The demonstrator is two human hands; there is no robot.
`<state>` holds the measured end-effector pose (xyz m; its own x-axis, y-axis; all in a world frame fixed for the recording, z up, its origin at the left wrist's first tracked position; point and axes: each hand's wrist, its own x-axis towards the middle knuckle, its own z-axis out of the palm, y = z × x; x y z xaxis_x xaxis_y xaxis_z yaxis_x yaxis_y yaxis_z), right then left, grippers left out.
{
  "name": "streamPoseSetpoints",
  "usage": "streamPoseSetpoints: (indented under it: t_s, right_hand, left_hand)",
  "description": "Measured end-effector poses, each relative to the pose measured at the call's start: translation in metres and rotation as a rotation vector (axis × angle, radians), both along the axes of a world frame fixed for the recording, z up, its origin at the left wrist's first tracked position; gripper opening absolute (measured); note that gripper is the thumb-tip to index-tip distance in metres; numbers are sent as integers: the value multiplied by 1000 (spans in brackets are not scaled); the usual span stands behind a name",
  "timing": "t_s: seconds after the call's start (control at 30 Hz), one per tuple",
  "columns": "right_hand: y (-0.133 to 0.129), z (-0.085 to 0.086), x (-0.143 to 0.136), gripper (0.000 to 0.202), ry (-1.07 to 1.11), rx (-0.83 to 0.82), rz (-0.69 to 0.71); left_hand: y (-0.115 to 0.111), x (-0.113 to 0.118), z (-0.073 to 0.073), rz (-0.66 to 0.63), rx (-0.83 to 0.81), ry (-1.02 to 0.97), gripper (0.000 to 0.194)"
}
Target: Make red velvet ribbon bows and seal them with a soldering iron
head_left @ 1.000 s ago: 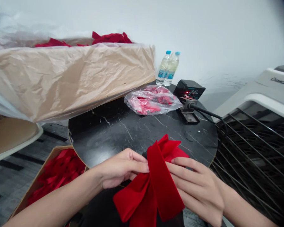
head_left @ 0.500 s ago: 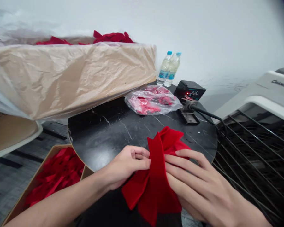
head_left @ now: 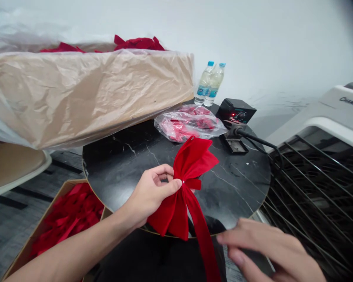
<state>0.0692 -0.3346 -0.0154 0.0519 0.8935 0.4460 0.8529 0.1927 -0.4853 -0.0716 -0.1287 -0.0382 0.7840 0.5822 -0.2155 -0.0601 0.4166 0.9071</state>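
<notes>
A red velvet-like bow (head_left: 176, 211) is pinched at its centre between the thumb and fingers of my left hand (head_left: 155, 192). Its loops fan out above and below the pinch, and a small shiny dot shows at the knot. One long red ribbon tail (head_left: 201, 227) hangs from the centre toward my lap. To the right of that tail is my right hand (head_left: 270, 246), its thumb and index finger apart and nothing visible between them. The fingertips are close to the ribbon's edge but look separate from it.
Beyond the bow on the round black table (head_left: 120, 168) lie a plastic bag of red pieces (head_left: 191, 123) and a black control box (head_left: 237, 110) with a cable. Two bottles (head_left: 208, 84) stand behind. A plastic-lined carton (head_left: 100, 90) is left; a box of red ribbons (head_left: 70, 215) sits below.
My right hand has let go of the bow and moved down and right. My left hand has shifted slightly up and left with the bow, whose long tail now hangs free.
</notes>
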Motion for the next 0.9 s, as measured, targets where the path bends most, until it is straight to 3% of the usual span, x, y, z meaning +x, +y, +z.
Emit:
streamPoseSetpoints:
  t_s: [0.07,0.17,0.3,0.47,0.6,0.7,0.9]
  right_hand:
    - [11,2,-8,9,36,76,-223]
    - [33,-5,-27,11,92,178,-341]
    - [52,-21,-45,19,119,282,-327]
    - [44,-31,-45,21,166,277,-269]
    - [40,-28,-32,11,474,61,-376]
    - [50,-26,-26,18,736,-53,-318]
    - [68,-26,-25,14,999,84,-244]
  left_hand:
    - [-2,0,0,0,20,-23,30]
    - [-5,0,0,3,77,-24,29]
    - [-8,-3,3,4,88,-29,27]
    - [-13,-3,4,-62,-114,-32,26]
    - [-12,-4,3,-96,-80,-34,24]
    - [-12,-8,5,-169,-68,-45,25]
    - [-13,-13,9,-277,-129,-42,23]
